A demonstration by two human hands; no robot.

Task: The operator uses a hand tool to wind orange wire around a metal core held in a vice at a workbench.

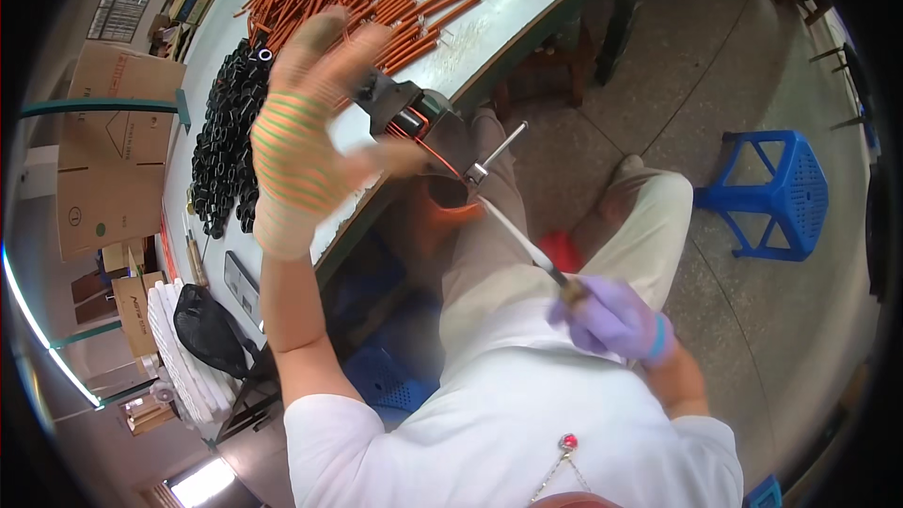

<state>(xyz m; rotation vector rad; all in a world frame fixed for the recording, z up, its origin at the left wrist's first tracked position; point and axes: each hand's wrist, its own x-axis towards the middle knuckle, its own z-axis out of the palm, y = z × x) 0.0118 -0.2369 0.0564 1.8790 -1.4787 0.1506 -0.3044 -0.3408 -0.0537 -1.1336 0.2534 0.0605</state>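
While my striped-gloved left hand [303,146] is hovering, splayed, beside the vise [455,145], my purple-gloved right hand [613,318] is gripping a long, narrow tool [523,239].

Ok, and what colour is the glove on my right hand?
The glove is light purple, with a blue band at the wrist; head view shows it best.

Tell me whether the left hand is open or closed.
Open: the left hand, in its striped glove, is blurred, but its thumb stands well apart from the fingers.
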